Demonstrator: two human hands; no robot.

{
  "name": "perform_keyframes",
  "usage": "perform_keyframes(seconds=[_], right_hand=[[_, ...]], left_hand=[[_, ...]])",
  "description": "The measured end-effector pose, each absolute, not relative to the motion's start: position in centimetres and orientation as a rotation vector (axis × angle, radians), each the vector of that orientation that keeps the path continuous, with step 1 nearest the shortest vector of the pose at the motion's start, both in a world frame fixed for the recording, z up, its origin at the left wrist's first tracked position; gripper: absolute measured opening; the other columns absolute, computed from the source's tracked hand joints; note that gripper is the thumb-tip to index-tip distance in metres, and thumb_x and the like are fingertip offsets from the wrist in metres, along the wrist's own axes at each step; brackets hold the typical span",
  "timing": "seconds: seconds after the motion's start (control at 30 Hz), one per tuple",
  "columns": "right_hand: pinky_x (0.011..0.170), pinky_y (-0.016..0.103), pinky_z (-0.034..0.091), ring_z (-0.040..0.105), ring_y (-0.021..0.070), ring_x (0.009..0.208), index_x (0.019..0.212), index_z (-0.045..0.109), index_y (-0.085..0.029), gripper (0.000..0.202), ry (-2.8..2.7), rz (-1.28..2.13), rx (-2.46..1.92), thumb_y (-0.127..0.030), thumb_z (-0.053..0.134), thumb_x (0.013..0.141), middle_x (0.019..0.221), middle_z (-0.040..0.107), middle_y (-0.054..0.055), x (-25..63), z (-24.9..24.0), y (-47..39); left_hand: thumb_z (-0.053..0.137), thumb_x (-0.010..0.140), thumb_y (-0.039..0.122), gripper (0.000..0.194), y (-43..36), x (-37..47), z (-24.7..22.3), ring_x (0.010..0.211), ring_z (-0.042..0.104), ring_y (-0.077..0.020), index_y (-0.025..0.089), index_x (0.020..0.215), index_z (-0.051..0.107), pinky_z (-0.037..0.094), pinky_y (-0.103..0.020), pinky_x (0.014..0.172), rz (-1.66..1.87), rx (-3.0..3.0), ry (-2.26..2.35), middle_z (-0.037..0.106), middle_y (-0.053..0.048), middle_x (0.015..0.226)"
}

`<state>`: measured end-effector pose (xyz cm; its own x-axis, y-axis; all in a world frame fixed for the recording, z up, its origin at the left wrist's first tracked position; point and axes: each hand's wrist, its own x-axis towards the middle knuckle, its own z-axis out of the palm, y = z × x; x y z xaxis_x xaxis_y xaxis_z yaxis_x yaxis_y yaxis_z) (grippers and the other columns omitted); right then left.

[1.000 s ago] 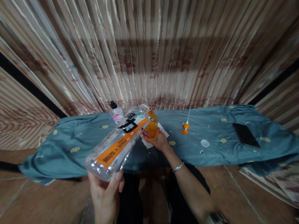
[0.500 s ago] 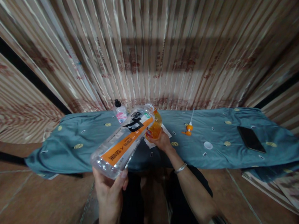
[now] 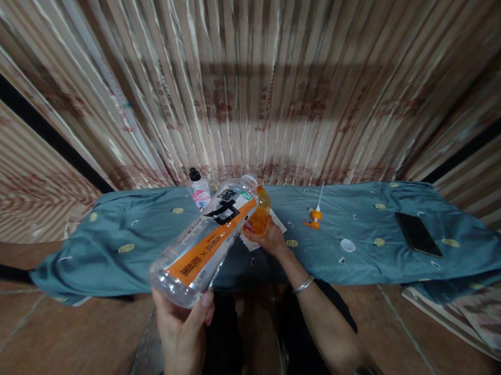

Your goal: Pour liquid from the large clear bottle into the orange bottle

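A large clear bottle [image 3: 203, 243] with an orange and white label is tilted, its base toward me and its mouth up and to the right. My left hand [image 3: 184, 325] grips it around the base. Its mouth is against or just over the top of an orange translucent bottle [image 3: 258, 212]; whether they touch is unclear. The fingers of my right hand [image 3: 272, 239] are wrapped round the lower part of the orange bottle. Part of that bottle is hidden behind the clear one.
On the blue-green cloth [image 3: 149, 265] stands a clear bottle with a black cap [image 3: 199, 193]. To the right lie an orange pump head [image 3: 315, 216] with its tube, a white round lid [image 3: 347, 245] and a black phone [image 3: 417, 233]. White paper [image 3: 278, 219] lies behind my right hand.
The base of the large clear bottle and my left hand have shifted slightly left and down. My right hand still holds the orange bottle. The view has moved slightly.
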<state>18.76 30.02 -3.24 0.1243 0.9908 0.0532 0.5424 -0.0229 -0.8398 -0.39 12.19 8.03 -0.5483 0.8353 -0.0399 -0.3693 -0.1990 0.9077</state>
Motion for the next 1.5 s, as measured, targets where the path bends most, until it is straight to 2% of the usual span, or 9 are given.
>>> perform_keyframes(seconds=[0.17,0.3,0.6,0.8,0.93,1.03,1.27,1.33,1.5], right_hand=[[0.112,0.062,0.07,0.088,0.0457,0.128,0.144,0.072,-0.023,0.072,-1.491,0.815,-1.726,-0.041,0.105,0.083,0.128,0.091,0.016,18.7,-3.2,30.0],[0.112,0.058,0.07,0.087,0.0439,0.13,0.144,0.074,-0.021,0.069,-1.509,0.789,-1.718,-0.038,0.103,0.083,0.129,0.09,0.016,18.7,-2.9,29.8],[0.115,0.059,0.07,0.087,0.042,0.131,0.141,0.075,-0.022,0.067,-1.51,0.789,-1.686,-0.031,0.103,0.081,0.135,0.091,0.015,18.9,-2.9,29.9],[0.118,0.064,0.069,0.087,0.0425,0.136,0.158,0.067,-0.026,0.09,-1.484,0.831,-1.631,-0.029,0.105,0.077,0.137,0.092,0.01,18.9,-3.0,29.8],[0.12,0.062,0.069,0.086,0.0429,0.139,0.173,0.056,-0.024,0.111,-1.451,0.808,-1.627,-0.033,0.107,0.075,0.143,0.09,0.014,18.7,-2.9,29.7],[0.12,0.063,0.068,0.084,0.0465,0.142,0.176,0.053,-0.021,0.115,-1.448,0.773,-1.643,-0.039,0.106,0.076,0.147,0.088,0.017,18.8,-2.5,29.5],[0.124,0.055,0.066,0.081,0.0434,0.147,0.176,0.052,-0.013,0.111,-1.449,0.805,-1.667,-0.035,0.105,0.081,0.152,0.085,0.021,18.5,-1.5,29.1],[0.125,0.055,0.065,0.082,0.0419,0.146,0.171,0.056,-0.013,0.101,-1.452,0.811,-1.664,-0.035,0.103,0.084,0.15,0.085,0.02,18.3,-1.4,29.1],[0.117,0.058,0.069,0.087,0.0425,0.133,0.152,0.071,-0.022,0.07,-1.474,0.75,-1.627,-0.036,0.098,0.088,0.136,0.09,0.013,18.2,-2.2,29.3]], left_hand=[[0.118,0.061,0.046,0.087,12.2,-0.6,7.8,0.053,0.054,-0.0078,0.025,0.129,0.067,0.041,-0.018,0.044,1.849,0.614,1.213,0.078,0.003,0.093],[0.118,0.059,0.047,0.09,12.2,-0.6,7.7,0.054,0.056,-0.0085,0.024,0.13,0.067,0.043,-0.019,0.044,1.848,0.603,1.228,0.08,0.001,0.095],[0.117,0.063,0.046,0.083,12.3,-0.5,7.9,0.056,0.057,-0.0084,0.024,0.128,0.07,0.038,-0.018,0.044,1.864,0.629,1.188,0.077,0.002,0.095],[0.118,0.062,0.049,0.085,12.3,-0.7,7.6,0.056,0.056,-0.009,0.023,0.129,0.072,0.041,-0.019,0.044,1.855,0.637,1.214,0.075,0.002,0.094],[0.119,0.06,0.05,0.09,12.3,-0.6,7.8,0.054,0.055,-0.0081,0.022,0.132,0.072,0.041,-0.018,0.043,1.847,0.627,1.203,0.075,0.003,0.091],[0.119,0.059,0.048,0.092,12.2,-0.5,7.9,0.054,0.055,-0.0076,0.023,0.133,0.071,0.042,-0.017,0.044,1.848,0.609,1.204,0.077,0.003,0.091],[0.12,0.058,0.046,0.091,12.2,-0.4,7.9,0.054,0.056,-0.008,0.024,0.129,0.067,0.043,-0.017,0.043,1.853,0.594,1.201,0.079,0.002,0.095],[0.12,0.059,0.045,0.092,12.2,-0.5,7.8,0.055,0.058,-0.0083,0.024,0.13,0.067,0.043,-0.017,0.044,1.854,0.592,1.197,0.08,0.001,0.098],[0.119,0.059,0.043,0.089,12.4,-0.6,7.6,0.056,0.059,-0.0086,0.023,0.13,0.069,0.041,-0.017,0.043,1.851,0.619,1.19,0.078,0.002,0.097]])
